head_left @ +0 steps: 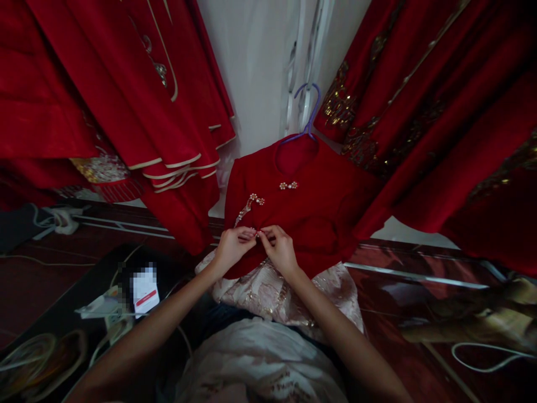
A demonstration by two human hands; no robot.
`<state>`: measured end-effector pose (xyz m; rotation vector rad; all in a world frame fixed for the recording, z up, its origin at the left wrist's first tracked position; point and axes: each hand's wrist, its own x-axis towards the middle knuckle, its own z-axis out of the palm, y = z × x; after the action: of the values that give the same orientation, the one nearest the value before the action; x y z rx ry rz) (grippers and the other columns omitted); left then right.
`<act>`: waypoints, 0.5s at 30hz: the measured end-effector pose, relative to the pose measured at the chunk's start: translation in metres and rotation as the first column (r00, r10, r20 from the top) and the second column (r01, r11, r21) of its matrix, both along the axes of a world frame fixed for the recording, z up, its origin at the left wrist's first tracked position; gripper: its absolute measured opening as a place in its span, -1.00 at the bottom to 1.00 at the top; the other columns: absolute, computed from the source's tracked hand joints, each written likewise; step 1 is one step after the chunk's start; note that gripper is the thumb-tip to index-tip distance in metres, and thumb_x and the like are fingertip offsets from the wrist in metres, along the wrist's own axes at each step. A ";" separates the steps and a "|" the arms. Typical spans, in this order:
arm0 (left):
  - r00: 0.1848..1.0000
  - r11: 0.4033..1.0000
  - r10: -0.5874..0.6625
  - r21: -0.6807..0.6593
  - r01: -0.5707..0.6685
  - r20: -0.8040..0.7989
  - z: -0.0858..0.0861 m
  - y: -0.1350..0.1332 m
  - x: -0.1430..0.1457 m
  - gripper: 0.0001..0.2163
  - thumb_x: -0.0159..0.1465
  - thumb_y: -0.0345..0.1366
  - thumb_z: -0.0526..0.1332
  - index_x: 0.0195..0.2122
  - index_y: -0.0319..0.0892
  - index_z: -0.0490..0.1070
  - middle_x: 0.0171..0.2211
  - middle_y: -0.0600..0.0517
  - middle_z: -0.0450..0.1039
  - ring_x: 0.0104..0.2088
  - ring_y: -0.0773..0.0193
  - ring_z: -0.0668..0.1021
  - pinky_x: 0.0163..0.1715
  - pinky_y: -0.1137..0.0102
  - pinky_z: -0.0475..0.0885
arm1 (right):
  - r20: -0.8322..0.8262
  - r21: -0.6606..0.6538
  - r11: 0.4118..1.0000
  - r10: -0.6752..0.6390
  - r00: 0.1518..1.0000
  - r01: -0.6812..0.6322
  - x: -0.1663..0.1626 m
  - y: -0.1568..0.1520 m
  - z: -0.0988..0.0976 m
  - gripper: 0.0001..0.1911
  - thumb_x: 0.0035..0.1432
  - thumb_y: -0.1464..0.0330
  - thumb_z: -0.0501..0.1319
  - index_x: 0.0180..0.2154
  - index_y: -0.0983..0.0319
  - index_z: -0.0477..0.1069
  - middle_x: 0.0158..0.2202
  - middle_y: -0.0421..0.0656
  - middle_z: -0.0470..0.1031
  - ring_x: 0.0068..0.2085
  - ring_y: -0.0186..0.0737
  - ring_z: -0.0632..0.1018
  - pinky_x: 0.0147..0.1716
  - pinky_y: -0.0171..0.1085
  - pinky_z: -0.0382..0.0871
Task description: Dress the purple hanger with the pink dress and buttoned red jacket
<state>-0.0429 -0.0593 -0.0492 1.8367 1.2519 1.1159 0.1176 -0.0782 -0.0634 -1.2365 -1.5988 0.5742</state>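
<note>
Both my hands meet at the front of the red velvet top [310, 218], a little below its chest. My left hand [232, 246] and my right hand [280, 250] are almost closed. The fingertips [248, 231] are pinched on the slanted front edge of the cloth, and the two hands touch each other there. What small thing sits between the fingertips I cannot tell (they hide it).

I think the grip is so fine because the fastenings on this edge are small. One pearl clasp [288, 185] sits at the neck, and a second pearl clasp [255, 200] lies lower on the same line, just above my left hand.

The top hangs on a purple hanger [308, 115] in front of me, which keeps it spread where both hands reach it. Under its hem a pale embroidered skirt [277, 294] falls toward my lap.

Other red garments [126, 101] hang at the left, and red robes with gold embroidery [419, 112] at the right. On the dark surface [42, 274] to my left lie a white card [145, 291] and some cables [25, 352].
</note>
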 end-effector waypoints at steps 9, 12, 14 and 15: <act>0.943 0.982 -0.059 0.152 0.115 -0.328 0.018 0.003 -0.013 -0.73 0.19 -0.36 0.20 -0.07 -0.13 0.46 -0.29 0.05 0.54 -0.40 0.37 0.56 -0.35 0.47 0.51 | 0.094 -0.069 0.988 0.141 0.985 -0.135 0.029 0.008 0.026 -0.83 0.21 0.32 0.15 -0.20 0.20 0.46 -0.26 -0.13 0.56 -0.32 -0.26 0.57 -0.25 -0.28 0.48; 0.929 0.977 0.028 0.206 0.053 -0.369 0.034 0.009 -0.024 -0.73 0.20 -0.26 0.22 -0.06 -0.13 0.44 -0.28 0.05 0.48 -0.44 0.40 0.52 -0.42 0.50 0.48 | 0.050 -0.093 0.992 0.094 0.994 -0.089 0.056 0.008 0.050 -0.78 0.20 0.27 0.15 -0.16 0.19 0.47 -0.26 -0.12 0.58 -0.33 -0.24 0.59 -0.28 -0.26 0.50; 0.917 0.974 0.044 0.221 0.049 -0.396 0.040 0.010 -0.028 -0.77 0.21 -0.22 0.22 -0.13 -0.13 0.47 -0.26 0.04 0.46 -0.45 0.41 0.51 -0.42 0.50 0.46 | 0.045 -0.080 0.995 0.061 0.997 -0.058 0.073 0.006 0.064 -0.77 0.20 0.25 0.16 -0.18 0.19 0.49 -0.27 -0.11 0.59 -0.30 -0.21 0.60 -0.27 -0.25 0.51; 0.911 0.973 0.039 0.222 0.059 -0.411 0.042 0.010 -0.028 -0.80 0.22 -0.21 0.21 -0.16 -0.12 0.49 -0.26 0.04 0.46 -0.45 0.41 0.50 -0.41 0.50 0.45 | 0.051 -0.068 0.997 0.049 0.998 -0.045 0.079 0.005 0.069 -0.77 0.19 0.24 0.17 -0.19 0.19 0.50 -0.28 -0.11 0.59 -0.29 -0.21 0.60 -0.26 -0.24 0.51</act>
<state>-0.0713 -0.0497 -0.0076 2.3443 1.3867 0.9227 0.1970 -0.0731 0.0052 -1.2755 -1.6678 0.6345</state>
